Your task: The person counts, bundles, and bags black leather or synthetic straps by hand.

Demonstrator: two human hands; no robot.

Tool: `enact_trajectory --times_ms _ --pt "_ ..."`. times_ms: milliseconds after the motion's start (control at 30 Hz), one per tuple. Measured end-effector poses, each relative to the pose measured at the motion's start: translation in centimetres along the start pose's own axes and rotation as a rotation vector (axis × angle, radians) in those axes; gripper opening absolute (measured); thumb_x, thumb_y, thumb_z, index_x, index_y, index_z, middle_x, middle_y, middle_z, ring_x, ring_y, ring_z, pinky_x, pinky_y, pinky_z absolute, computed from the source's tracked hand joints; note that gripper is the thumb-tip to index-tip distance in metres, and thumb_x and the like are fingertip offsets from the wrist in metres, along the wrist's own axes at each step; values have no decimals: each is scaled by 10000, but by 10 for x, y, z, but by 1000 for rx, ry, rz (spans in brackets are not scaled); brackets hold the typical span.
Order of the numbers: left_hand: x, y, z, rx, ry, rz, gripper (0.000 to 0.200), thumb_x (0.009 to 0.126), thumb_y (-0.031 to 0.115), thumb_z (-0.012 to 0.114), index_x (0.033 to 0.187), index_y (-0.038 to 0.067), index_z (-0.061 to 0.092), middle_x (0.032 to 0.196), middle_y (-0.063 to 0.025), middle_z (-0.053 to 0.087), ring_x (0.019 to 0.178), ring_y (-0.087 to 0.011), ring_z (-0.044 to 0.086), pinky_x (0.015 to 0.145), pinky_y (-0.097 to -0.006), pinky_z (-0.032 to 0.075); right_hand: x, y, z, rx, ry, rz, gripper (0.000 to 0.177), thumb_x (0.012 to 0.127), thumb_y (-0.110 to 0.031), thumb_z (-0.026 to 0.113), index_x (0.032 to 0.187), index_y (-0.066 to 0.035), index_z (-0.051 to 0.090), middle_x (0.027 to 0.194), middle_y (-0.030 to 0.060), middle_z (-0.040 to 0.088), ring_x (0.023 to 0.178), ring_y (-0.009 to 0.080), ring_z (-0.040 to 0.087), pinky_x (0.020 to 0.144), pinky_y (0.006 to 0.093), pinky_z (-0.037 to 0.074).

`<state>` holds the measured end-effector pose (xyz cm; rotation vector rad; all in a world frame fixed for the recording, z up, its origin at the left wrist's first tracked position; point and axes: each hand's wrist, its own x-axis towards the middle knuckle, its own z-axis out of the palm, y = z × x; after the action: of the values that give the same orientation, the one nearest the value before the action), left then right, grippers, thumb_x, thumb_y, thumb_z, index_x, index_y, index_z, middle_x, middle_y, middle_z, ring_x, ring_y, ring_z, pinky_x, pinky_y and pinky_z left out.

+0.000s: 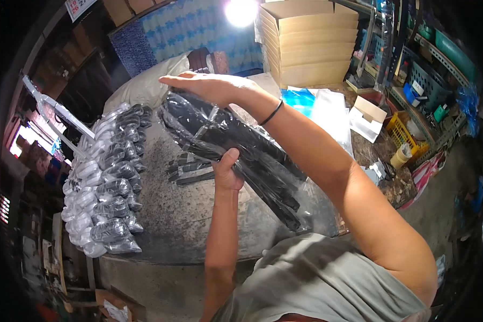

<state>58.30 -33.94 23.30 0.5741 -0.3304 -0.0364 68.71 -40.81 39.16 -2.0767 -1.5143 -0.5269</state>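
A long clear plastic bag of black, strap-like items [252, 153] is held slantwise above the table. My left hand [229, 169] grips its near side, thumb on top and the other fingers hidden beneath. Over the far end of the bag, my right hand [204, 87] lies with fingers stretched out, touching the plastic; a black band circles that wrist. Below the bag, more black packed pieces [190, 169] lie on the table. I cannot make out exactly what the black items are.
Rows of filled clear bags [110, 188] are stacked along the table's [172, 236] left side. Behind stand nested cardboard boxes [319, 48] and a large pale sack [139, 83]. To the right are plastic sheets [330, 115], a small open box [366, 118] and a yellow basket [405, 137].
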Motion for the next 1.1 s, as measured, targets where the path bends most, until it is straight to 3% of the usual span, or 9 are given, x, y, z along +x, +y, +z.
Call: enact_trajectory --times_ms 133,233,333,433,667,733,833,967,1100 --pt "4 -2 8 79 13 36 500 705 62 679 1173 34 504 1069 -78 581 982 -226 585 873 -382 498 -5 0 2 31 139 9 562 912 -43 356 1429 -255 287 1278 156 455 1110 320 527 925 390 447" --pt "3 -1 11 102 2 55 503 699 42 671 1173 29 502 1066 -79 580 981 -220 583 869 -374 494 -7 -6 -8 102 116 84 640 815 -15 493 1408 -213 355 1239 145 512 1139 317 498 983 386 383" --pt "1 2 10 192 -47 104 517 694 77 684 1176 24 505 1074 -90 589 974 -233 594 874 -379 495 -7 -10 -21 34 74 -3 523 813 -30 504 1317 -160 448 1198 113 531 1118 290 506 962 377 388" --pt "3 6 5 256 -122 92 554 674 79 701 1185 16 496 1091 -96 585 978 -231 593 867 -365 493 -13 -15 -23 102 226 -51 334 813 -33 503 1142 -91 519 1074 96 569 1076 267 510 932 345 389" --pt "-2 3 5 242 -148 41 652 629 70 747 1218 9 474 1137 -104 574 984 -216 587 840 -334 490 -19 -33 -22 118 329 34 359 785 -53 497 1132 -111 569 1063 86 588 1043 267 538 926 348 394" --pt "-4 3 4 225 -156 -6 663 628 70 750 1226 11 470 1145 -104 571 997 -219 584 840 -334 488 -16 -35 -18 48 519 -27 391 738 -1 515 1101 -110 610 1049 80 603 999 267 569 886 348 426" --pt "-5 -2 -4 213 -163 -37 667 631 70 748 1234 13 467 1138 -98 571 996 -215 582 833 -331 487 -13 -39 -22 91 594 -70 409 710 74 514 1059 -98 640 1103 101 598 1004 267 592 853 344 475" --pt "-6 0 16 245 -115 27 598 644 63 730 1193 20 496 1040 -63 581 907 -181 582 795 -317 487 -15 -56 -23 195 522 41 359 760 39 506 1059 -99 649 1099 97 593 993 275 590 855 324 469" --pt "-7 -4 5 246 -90 18 537 653 58 716 1152 28 520 994 -54 585 884 -169 579 790 -308 487 -11 -45 -17 108 487 -18 354 779 23 502 1083 -101 635 1101 97 586 979 279 587 855 327 463"
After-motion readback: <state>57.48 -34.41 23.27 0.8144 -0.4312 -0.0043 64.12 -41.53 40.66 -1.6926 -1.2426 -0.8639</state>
